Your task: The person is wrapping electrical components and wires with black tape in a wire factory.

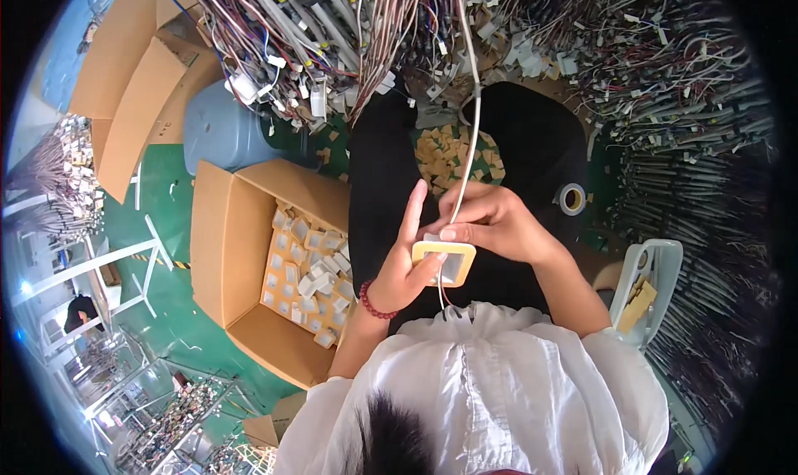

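Both hands are together over the lap: the left hand [407, 263] cups a small square yellow-backed pad [445, 261] from its 9 o'clock side, while the right hand [490, 221] pinches a white cable [470, 134] at the pad's 12 o'clock edge. An open cardboard box [218, 251] of similar pads sits at 9 o'clock.

This is a factory floor or assembly workshop for wire harnesses; great heaps of bundled cables [332, 34] with white connectors and paper tags lie piled across the top, and more dark wire bundles [690, 151] spread down the right side; the green painted floor [166, 209] carries a yellow-and-black striped marking; an open cardboard box [249, 267] holds many small white parts, with further flattened cartons [133, 76] stacked nearby; a roll of tape [572, 198] sits close by; white metal racks [108, 267] loaded with more tagged wiring stand at the left.
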Action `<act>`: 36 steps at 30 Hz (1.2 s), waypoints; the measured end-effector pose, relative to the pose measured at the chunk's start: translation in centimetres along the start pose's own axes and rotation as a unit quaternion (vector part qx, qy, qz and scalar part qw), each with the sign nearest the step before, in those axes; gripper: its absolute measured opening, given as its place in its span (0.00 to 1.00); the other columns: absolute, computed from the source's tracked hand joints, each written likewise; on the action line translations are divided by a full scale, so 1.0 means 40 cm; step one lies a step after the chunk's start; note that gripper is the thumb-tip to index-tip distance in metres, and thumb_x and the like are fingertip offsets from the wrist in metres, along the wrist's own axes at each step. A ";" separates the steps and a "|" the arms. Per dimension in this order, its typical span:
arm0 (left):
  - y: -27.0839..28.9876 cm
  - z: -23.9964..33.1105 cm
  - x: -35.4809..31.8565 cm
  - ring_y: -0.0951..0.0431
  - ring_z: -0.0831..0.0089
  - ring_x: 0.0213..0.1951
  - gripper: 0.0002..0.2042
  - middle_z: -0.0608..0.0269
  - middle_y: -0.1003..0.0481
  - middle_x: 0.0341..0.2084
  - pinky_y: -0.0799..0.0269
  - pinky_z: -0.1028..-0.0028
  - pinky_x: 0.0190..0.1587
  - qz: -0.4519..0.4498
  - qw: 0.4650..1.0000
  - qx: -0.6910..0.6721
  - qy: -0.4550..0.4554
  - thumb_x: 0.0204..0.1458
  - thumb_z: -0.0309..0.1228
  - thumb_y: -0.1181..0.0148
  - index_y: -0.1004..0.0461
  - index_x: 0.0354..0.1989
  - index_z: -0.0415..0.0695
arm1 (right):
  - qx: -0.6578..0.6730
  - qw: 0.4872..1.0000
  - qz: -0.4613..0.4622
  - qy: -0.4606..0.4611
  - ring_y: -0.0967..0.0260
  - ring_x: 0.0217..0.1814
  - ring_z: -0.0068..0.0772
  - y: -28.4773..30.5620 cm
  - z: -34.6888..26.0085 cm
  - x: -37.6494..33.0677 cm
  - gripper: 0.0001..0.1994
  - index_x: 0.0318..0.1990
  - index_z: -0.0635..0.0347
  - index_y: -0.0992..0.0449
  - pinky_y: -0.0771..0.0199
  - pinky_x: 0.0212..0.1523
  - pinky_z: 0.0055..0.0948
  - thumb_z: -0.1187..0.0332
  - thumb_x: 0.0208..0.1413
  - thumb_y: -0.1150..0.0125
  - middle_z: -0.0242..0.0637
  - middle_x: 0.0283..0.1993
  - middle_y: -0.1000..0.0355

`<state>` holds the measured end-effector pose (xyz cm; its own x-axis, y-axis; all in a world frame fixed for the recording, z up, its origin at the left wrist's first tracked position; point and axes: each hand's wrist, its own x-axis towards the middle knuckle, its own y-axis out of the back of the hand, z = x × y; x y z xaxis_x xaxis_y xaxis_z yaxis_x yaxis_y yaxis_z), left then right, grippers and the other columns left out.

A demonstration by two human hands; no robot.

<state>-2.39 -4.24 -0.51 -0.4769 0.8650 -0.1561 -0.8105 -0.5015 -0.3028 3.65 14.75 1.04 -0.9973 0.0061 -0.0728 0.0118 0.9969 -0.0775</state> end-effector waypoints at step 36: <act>-0.029 0.006 0.014 0.26 0.72 0.41 0.46 0.54 0.29 0.43 0.29 0.73 0.45 0.042 0.990 -0.131 0.018 0.54 0.37 0.43 0.74 0.70 0.47 | 0.204 0.962 0.177 -0.045 0.34 0.36 0.23 0.014 0.051 -0.044 0.27 0.56 0.65 0.32 0.30 0.40 0.25 0.50 0.65 0.60 0.37 0.44 0.27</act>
<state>-1.79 -3.19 -0.03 -0.5220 0.8232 -0.2232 -0.6507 -0.5535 -0.5198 5.54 15.13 -0.90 -0.9155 0.3147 -0.2506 0.3953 0.8194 -0.4152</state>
